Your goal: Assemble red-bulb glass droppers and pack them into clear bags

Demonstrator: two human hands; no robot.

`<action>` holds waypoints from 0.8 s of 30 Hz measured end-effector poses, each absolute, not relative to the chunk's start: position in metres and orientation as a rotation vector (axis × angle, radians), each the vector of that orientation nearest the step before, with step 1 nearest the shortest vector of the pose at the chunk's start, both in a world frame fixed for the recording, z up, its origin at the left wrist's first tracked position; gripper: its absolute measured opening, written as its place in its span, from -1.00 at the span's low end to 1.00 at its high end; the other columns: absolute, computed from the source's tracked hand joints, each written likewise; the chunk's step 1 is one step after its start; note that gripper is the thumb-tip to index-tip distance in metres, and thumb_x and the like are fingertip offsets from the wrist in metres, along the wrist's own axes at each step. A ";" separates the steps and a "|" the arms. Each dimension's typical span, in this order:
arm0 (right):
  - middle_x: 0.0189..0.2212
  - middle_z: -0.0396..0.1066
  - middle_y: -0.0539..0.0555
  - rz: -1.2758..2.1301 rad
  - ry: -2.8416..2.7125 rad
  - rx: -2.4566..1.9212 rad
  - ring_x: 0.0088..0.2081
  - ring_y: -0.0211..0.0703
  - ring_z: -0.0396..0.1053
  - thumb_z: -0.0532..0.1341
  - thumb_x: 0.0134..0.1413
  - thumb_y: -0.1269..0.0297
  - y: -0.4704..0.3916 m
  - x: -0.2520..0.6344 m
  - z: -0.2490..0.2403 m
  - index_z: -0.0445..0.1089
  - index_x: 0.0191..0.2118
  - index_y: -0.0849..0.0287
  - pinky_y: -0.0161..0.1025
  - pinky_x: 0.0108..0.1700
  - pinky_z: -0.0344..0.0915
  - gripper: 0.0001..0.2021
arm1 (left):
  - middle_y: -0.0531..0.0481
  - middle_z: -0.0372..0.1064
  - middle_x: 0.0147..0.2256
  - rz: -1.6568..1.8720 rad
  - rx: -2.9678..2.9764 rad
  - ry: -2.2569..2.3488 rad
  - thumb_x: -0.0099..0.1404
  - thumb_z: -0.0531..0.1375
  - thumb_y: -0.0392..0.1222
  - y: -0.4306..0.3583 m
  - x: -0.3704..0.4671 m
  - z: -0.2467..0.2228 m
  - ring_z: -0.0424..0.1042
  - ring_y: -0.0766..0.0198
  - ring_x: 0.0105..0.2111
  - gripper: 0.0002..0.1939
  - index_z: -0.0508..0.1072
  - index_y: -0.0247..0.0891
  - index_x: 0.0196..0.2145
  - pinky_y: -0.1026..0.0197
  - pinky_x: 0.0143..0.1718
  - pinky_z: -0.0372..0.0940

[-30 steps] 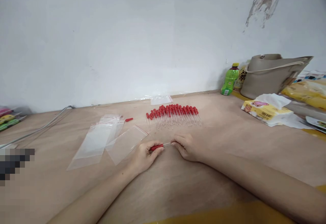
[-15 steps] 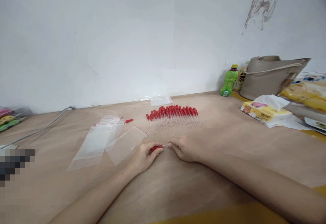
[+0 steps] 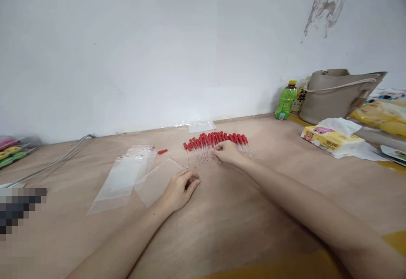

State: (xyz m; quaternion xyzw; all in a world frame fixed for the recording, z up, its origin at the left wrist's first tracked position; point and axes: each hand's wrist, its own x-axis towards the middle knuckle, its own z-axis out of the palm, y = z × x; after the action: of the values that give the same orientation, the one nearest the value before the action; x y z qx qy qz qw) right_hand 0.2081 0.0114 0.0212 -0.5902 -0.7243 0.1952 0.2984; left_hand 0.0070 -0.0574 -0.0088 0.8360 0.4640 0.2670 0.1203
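Several droppers with red rubber bulbs and thin clear tubes point(image 3: 198, 143) lie side by side in a fanned row on the brown paper. My right hand point(image 3: 227, 152) is at the middle of this row, its fingers pinched on a dropper whose tube shows faintly below the fingertips; its bulb is hidden. Nearer to me, my left hand point(image 3: 182, 189) rests on the paper with fingers loosely curled, the thumb apart, and nothing visible in it. A lone red rubber bulb point(image 3: 163, 151) lies left of the row. Clear zip bags point(image 3: 122, 177) lie left of my left hand.
A yellow tissue pack point(image 3: 331, 139), a green bottle point(image 3: 286, 101) and a grey bag point(image 3: 330, 97) stand at the right. On the left are a grey cable point(image 3: 60, 157) and colourful packets point(image 3: 12, 154). A white wall point(image 3: 142, 50) closes off the back.
My right hand has moved away from my left, forward to the row of droppers. The red-bulbed dropper held between both hands is gone from my left hand, whose fingers have loosened.
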 end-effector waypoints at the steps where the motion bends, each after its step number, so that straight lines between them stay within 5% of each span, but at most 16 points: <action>1: -0.60 0.39 0.00 0.493 -1.904 -1.602 -0.45 -0.26 0.36 0.10 -0.04 0.20 0.019 0.199 0.023 0.41 -0.59 0.21 -0.39 -0.35 0.19 -0.73 | 0.03 0.27 -0.47 0.785 2.445 1.354 0.23 0.02 -0.19 -0.058 0.008 -0.008 0.28 0.30 -0.46 -0.82 0.39 -0.24 -0.30 0.27 -0.42 0.19; 10: -0.36 0.43 0.20 0.375 -1.776 -1.861 -0.26 -0.01 0.38 0.14 -0.11 0.08 0.054 0.149 0.016 0.43 -0.37 0.22 -0.20 -0.31 0.22 -0.70 | 0.00 0.26 -0.45 0.767 2.449 1.352 0.24 0.01 -0.18 -0.056 0.005 -0.011 0.28 0.29 -0.45 -0.80 0.39 -0.24 -0.26 0.26 -0.41 0.20; 15: -0.35 0.43 0.10 0.287 -1.837 -1.775 -0.25 -0.06 0.36 0.12 -0.11 -0.06 0.045 0.142 0.012 0.39 -0.35 0.14 -0.19 -0.26 0.21 -0.64 | 0.00 0.27 -0.42 0.796 2.442 1.355 0.25 0.00 -0.18 -0.063 0.009 -0.011 0.29 0.28 -0.42 -0.81 0.37 -0.22 -0.29 0.26 -0.39 0.21; 20: -0.35 0.44 0.03 0.282 -2.069 -1.617 -0.23 -0.09 0.36 0.16 -0.12 0.07 0.028 0.119 0.011 0.40 -0.38 0.06 -0.20 -0.24 0.21 -0.79 | -0.05 0.23 -0.31 1.332 2.238 1.841 0.26 0.00 -0.14 -0.042 -0.006 0.003 0.27 0.22 -0.30 -0.83 0.29 -0.27 -0.27 0.19 -0.27 0.22; 24: -0.31 0.43 0.18 0.282 -2.151 -1.701 -0.21 0.00 0.36 0.12 -0.09 0.06 0.024 0.104 0.015 0.41 -0.30 0.18 -0.17 -0.26 0.24 -0.68 | -0.11 0.21 -0.28 1.150 2.263 2.061 0.21 0.08 -0.25 0.006 -0.041 0.016 0.23 0.11 -0.16 -0.85 0.35 -0.37 -0.27 0.07 -0.11 0.16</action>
State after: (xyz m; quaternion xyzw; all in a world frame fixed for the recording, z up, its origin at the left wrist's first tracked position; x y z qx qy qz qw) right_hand 0.1042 0.0235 0.0149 -0.6057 -0.7658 0.1004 0.1912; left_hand -0.0415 0.0059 0.0165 0.6906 0.6292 0.3509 -0.0640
